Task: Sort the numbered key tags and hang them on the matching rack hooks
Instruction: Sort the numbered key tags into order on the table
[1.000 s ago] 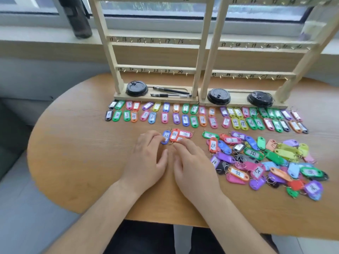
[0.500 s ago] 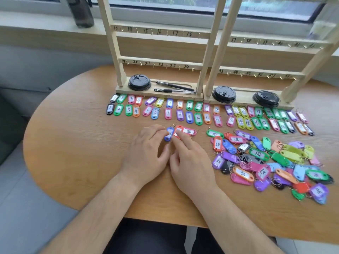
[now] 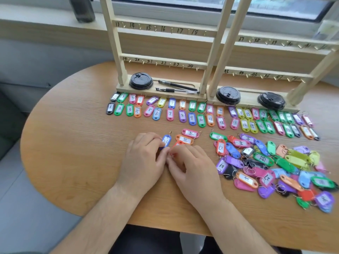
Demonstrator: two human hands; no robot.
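My left hand (image 3: pixel 145 162) pinches the lower end of a blue key tag (image 3: pixel 167 140) lying on the wooden table (image 3: pixel 73 153). Close beside it, my right hand (image 3: pixel 194 167) has curled fingertips on a red tag (image 3: pixel 178 143), most of which is hidden beneath them. An orange tag (image 3: pixel 185 139) and a pink tag (image 3: pixel 190 133) lie just beyond my fingers. Two rows of sorted numbered tags (image 3: pixel 182 115) run along the base of the wooden rack (image 3: pixel 161 62), whose numbered hooks are bare. A loose heap of mixed tags (image 3: pixel 275 165) lies to the right.
Three black cup lids (image 3: pixel 140 81) (image 3: pixel 228 95) (image 3: pixel 271 100) and two pens (image 3: pixel 177 88) sit on the rack base. A dark bottle (image 3: pixel 82 8) stands on the window sill at back left. The table's curved edge is near my forearms.
Both hands have drawn slightly toward me and curled. The blue tag is now apart from the orange and pink tags, which lie uncovered. The view has shifted a little.
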